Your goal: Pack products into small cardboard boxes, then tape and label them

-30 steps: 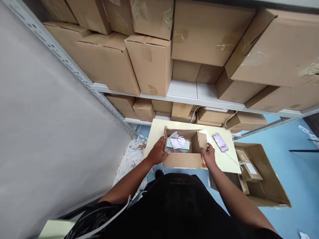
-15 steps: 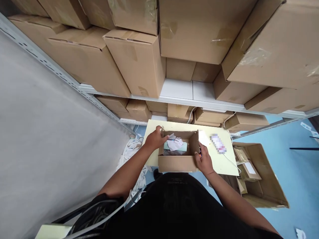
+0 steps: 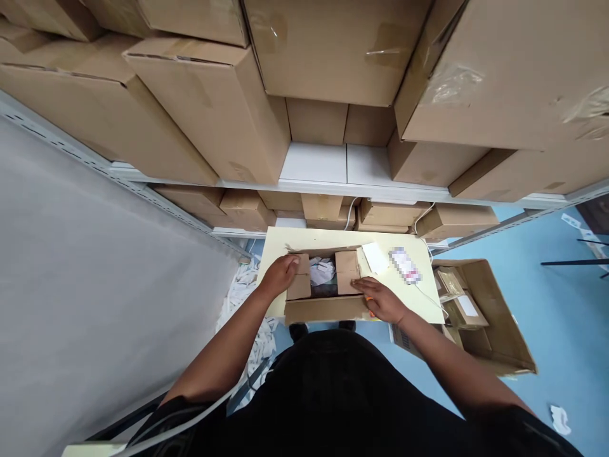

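A small cardboard box [image 3: 328,310] sits on the pale yellow table with its two end flaps folded inward. Between the flaps, crumpled white paper [image 3: 322,271] shows inside; whatever lies beneath is mostly hidden. My left hand [image 3: 280,277] is closed at the outer edge of the left flap [image 3: 299,284]. On the right flap [image 3: 347,270] rest the fingertips of my right hand [image 3: 384,301]. A small orange thing [image 3: 370,307], partly covered, is tucked under that hand; its kind cannot be made out. The box's long front and back flaps stand outward.
A white paper [image 3: 375,258] and a blurred-out phone-shaped item [image 3: 405,265] with a cable lie on the table [image 3: 309,237]. A large open carton [image 3: 504,317] holding boxes stands right. Stacked cartons [image 3: 333,51] fill the shelves ahead. Paper strips [image 3: 240,292] litter the floor left.
The box's left and right flaps have been folded inward over the opening. Both hands have moved from the box's sides onto these flaps. The view has shifted slightly.
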Tool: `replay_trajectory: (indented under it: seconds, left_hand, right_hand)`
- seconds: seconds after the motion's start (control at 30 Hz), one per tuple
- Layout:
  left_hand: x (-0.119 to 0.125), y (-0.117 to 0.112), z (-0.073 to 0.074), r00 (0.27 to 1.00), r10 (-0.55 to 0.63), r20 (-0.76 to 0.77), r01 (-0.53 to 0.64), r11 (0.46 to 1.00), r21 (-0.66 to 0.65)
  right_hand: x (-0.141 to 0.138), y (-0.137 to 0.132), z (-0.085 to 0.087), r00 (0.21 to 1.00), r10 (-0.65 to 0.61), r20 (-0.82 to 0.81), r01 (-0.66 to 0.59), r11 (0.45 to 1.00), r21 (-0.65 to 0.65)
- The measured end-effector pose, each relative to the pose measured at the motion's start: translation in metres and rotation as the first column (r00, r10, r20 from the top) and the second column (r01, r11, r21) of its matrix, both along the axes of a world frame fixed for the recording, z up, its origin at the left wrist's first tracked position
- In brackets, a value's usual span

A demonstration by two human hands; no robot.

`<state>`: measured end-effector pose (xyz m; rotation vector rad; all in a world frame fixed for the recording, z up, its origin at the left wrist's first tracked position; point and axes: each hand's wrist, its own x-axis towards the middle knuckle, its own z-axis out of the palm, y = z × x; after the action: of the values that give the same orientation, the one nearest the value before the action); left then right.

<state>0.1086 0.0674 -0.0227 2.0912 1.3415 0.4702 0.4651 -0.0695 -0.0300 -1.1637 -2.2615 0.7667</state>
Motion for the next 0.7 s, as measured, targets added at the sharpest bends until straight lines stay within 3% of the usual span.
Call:
replay_trajectory:
  seconds: [0.1, 0.2, 0.3, 0.4, 0.5, 0.57, 0.7]
  left_hand:
    - [-0.005, -0.011, -0.013, 0.994, -0.106, -0.002, 0.106, 0.989, 0.107]
    - [-0.002, -0.011, -0.017, 0.997, -0.071, 0.006, 0.07, 0.992, 0.11]
    - [-0.002, -0.012, -0.015, 0.994, 0.046, 0.096, -0.044, 0.999, -0.027]
    - [-0.011, -0.016, -0.013, 0.944, 0.214, 0.252, -0.176, 0.971, -0.164]
    - [-0.018, -0.014, -0.007, 0.874, 0.351, 0.337, -0.324, 0.936, -0.136]
    - [-0.015, -0.008, 0.001, 0.899, 0.305, 0.314, -0.308, 0.95, -0.042]
    - [0.001, 0.0, 0.019, 0.992, -0.01, 0.125, -0.006, 0.993, 0.121]
  right_hand:
    - [0.019, -0.007, 0.005, 0.984, 0.13, 0.124, -0.127, 0.991, -0.032]
    - [0.017, -0.012, 0.006, 0.983, 0.094, 0.157, -0.099, 0.995, 0.021]
    - [-0.004, -0.005, -0.002, 0.985, -0.165, 0.048, 0.162, 0.985, 0.054]
    - [-0.03, 0.01, -0.016, 0.893, -0.449, -0.028, 0.45, 0.892, 0.044]
    - [-0.047, 0.02, -0.031, 0.805, -0.594, -0.002, 0.593, 0.804, 0.046]
    - [-0.052, 0.02, -0.04, 0.779, -0.627, 0.022, 0.624, 0.778, 0.072]
    - [-0.056, 0.017, -0.047, 0.773, -0.635, -0.01, 0.63, 0.765, 0.135]
